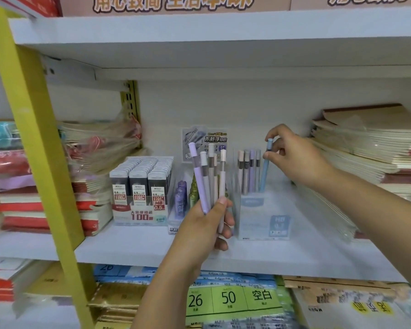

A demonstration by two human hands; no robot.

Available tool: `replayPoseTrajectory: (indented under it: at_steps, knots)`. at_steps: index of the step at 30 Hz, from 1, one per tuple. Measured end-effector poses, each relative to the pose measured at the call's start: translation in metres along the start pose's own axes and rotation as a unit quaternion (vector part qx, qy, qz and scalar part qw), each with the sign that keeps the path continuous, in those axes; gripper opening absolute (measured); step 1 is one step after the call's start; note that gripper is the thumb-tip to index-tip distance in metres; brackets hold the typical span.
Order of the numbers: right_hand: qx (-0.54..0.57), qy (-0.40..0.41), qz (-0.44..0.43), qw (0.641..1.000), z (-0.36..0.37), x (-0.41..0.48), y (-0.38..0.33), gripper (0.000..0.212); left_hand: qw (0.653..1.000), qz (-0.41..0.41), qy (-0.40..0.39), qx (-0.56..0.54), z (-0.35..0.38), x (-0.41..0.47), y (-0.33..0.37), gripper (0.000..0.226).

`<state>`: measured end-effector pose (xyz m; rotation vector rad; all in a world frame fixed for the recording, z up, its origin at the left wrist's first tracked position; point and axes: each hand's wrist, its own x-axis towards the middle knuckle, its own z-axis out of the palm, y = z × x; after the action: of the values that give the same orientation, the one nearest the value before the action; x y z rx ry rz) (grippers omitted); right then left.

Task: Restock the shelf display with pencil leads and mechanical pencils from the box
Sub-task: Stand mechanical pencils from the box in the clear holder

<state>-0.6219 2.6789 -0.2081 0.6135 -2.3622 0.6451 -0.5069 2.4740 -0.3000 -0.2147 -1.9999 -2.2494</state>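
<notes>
Mechanical pencils stand bunched in the left grip before the shelf, while the right grip pinches a blue pencil standing in the clear display holder. The next move likely calls for letting go, then drawing another from the bunch.

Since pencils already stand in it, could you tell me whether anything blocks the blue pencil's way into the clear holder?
Nothing visible does. The right hand pinches the blue pencil, whose lower end seems already inside the clear holder, beside four standing pencils.
</notes>
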Motion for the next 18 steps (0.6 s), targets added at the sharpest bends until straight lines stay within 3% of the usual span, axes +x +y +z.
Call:
replayPoseTrajectory:
  at_steps: [18]
  knots:
    - [-0.049, 0.027, -0.024, 0.998, 0.0069, 0.0002, 0.0085, 0.034, 1.000, -0.012, 0.002, 0.017, 0.0026, -0.0040, 0.0053, 0.026]
